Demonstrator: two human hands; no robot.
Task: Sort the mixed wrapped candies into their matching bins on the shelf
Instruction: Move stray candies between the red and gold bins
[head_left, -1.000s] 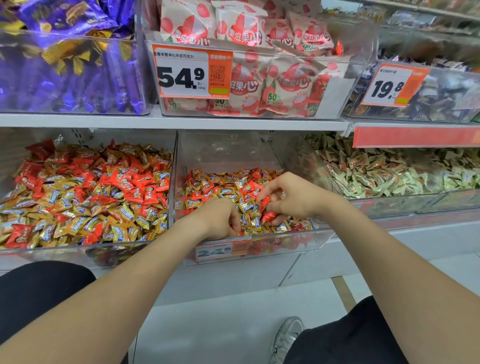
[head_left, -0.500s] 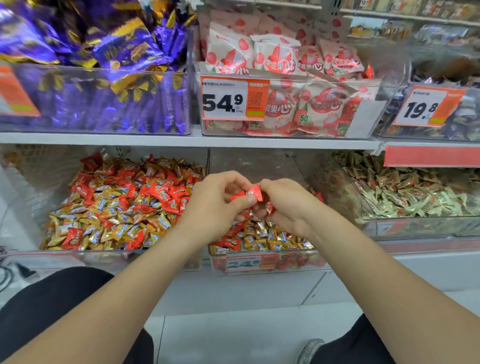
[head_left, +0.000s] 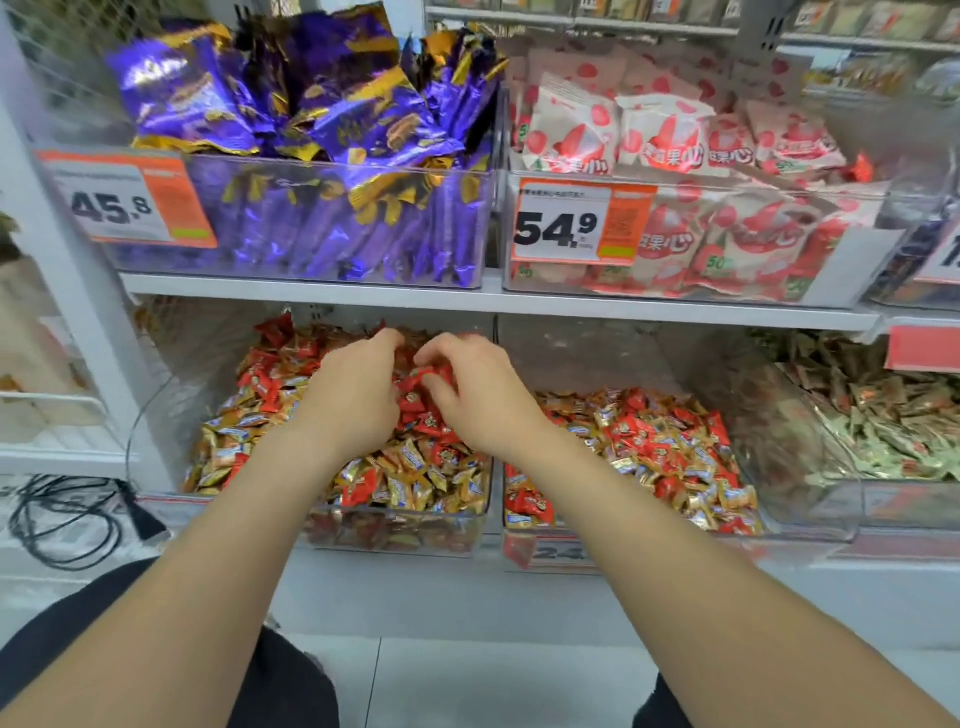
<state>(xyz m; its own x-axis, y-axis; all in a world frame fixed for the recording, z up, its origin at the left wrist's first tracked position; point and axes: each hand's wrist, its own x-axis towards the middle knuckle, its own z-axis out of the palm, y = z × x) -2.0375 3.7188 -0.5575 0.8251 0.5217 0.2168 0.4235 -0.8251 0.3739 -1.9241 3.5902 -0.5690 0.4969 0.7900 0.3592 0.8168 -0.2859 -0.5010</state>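
While both hands sit over the left bin (head_left: 395, 535), the step reads as handling single reds on its pile. Whether this is a pick or a drop, I can't tell.

- left hand (head_left: 358, 400): over the left bin's middle, fingers curled down into the wrappers. Can't tell if it holds anything.
- red candy (head_left: 431, 374): just above the left bin's pile, pinched in the right hand's fingertips.
- right hand (head_left: 478, 405): over the left bin's right half, curled round that candy.
- middle bin (head_left: 623, 540): right next to the left bin, with the same red/gold mix inside. Sorting looks far from done.
- green-wrapper bin (head_left: 883, 415): further right of the left bin, no reds visible in it.

Next move, my guess: settle which bin takes reds, then release cleanly. The wrappers are small and slippery, so it calls for a fingertip pinch, one at a time.

Readable text:
- tag "45.8" (head_left: 119, 202), up and left of the left bin, fine print blurred.
- purple packs (head_left: 322, 119), directly above the left bin, brand illegible.
- tag "54.9" (head_left: 576, 223), up and right of the left bin.
- white strawberry packs (head_left: 665, 135), up and right of the left bin, "果心" and "50" legible.
- tag starting "24" (head_left: 556, 553), just right of the left bin's front, the rest blurred.
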